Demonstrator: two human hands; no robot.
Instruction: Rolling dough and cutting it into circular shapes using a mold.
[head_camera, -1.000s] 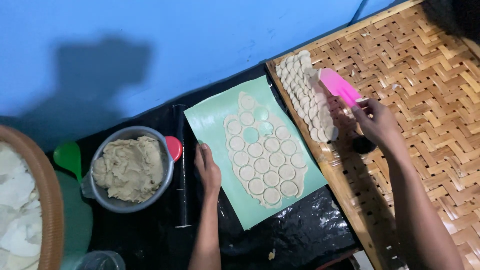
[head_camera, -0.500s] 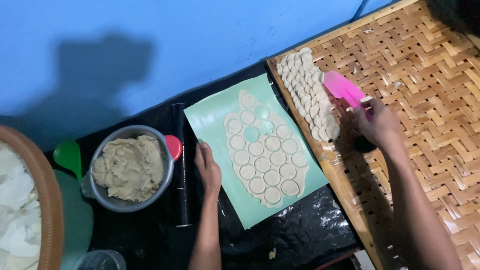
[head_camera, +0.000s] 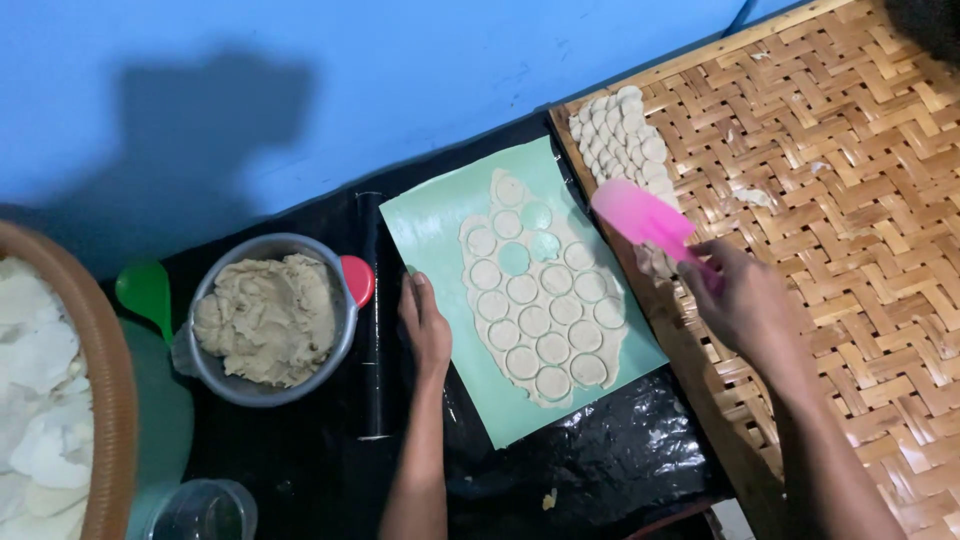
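Right hand (head_camera: 745, 305) has its grip pinched round the handle of a flat pink plastic scraper (head_camera: 640, 215), blade held over the right edge of the pale green mat (head_camera: 430, 225) beside the woven bamboo tray (head_camera: 860, 200); left hand (head_camera: 425, 325) lies spread flat, pinning the mat's left edge. To lift well, I judge the blade should slide low and flat under each cut round of the thin beige dough sheet (head_camera: 540, 310) — soft, easily stretched — with the mat held steady. Lifted discs (head_camera: 620, 135) overlap along the tray's edge (a metal bowl of coarse dough (head_camera: 265, 320) sits left).
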